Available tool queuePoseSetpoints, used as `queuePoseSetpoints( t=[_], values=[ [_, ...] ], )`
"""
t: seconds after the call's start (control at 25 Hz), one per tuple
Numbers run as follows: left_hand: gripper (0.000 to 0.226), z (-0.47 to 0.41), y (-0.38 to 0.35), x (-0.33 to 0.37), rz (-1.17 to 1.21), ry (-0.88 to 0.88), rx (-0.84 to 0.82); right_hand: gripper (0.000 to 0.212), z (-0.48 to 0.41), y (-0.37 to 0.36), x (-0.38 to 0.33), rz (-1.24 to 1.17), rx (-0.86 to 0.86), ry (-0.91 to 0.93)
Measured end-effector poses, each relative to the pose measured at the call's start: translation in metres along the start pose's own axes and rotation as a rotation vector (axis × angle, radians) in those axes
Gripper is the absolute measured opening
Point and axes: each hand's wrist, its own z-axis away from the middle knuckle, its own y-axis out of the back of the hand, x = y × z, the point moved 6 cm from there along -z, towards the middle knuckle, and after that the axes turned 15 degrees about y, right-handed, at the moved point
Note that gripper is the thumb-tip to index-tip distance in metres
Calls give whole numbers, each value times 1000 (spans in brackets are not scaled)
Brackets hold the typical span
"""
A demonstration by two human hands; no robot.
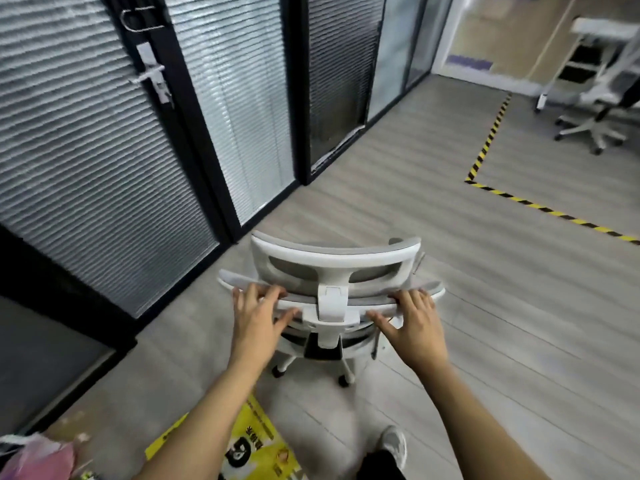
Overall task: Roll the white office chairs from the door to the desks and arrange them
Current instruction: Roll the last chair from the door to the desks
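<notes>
The left hand point(258, 315) is gripping the top edge of the backrest of a white office chair point(329, 299), with the fingers curled over the rim and the thumb stretching along the near side toward the middle post. The right hand point(414, 322) is holding the same edge on the other side of the post, fingers lying over the top and thumb pointing inward, so both hands are closed on the chair back with the headrest point(332, 259) rising between and just beyond them. Both forearms are reaching forward from the bottom of the view. The chair is standing on the grey wood-look floor point(502, 306) directly in front of the person, its back turned toward them, and two of its casters are showing below the seat. To the left a glass partition with closed blinds point(86, 150) is running alongside the chair, and a door with a silver handle point(152, 76) is sitting in that wall further back. Yellow and black striped tape point(485, 150) is marking a corner on the floor to the right, well apart from the chair. Beyond the tape a second white chair point(602, 109) is standing near a white desk point(602, 29), both blurred. A yellow printed box point(249, 448) is lying on the floor under the left forearm, a pink bag point(45, 459) is showing at the bottom left corner, and a grey shoe point(393, 445) is stepping forward near the bottom.
</notes>
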Motion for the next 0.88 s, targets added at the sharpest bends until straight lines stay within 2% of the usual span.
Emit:
queuePoseSetpoints(
  t=[0.28,0.4,0.52,0.68,0.88],
  values=[
    [50,-68,-163,201,56,-211,-192,59,24,80,213,72,79,-253],
    [45,-95,-235,302,99,-246,-285,67,21,119,312,124,122,-326],
    [38,-120,-299,396,143,-286,-354,70,17,153,408,119,93,-434],
    [35,-152,-383,511,181,-355,-381,65,9,194,530,145,81,-528],
    [36,-203,-496,656,172,-473,-353,62,-14,240,679,253,180,-655]
  ],
)
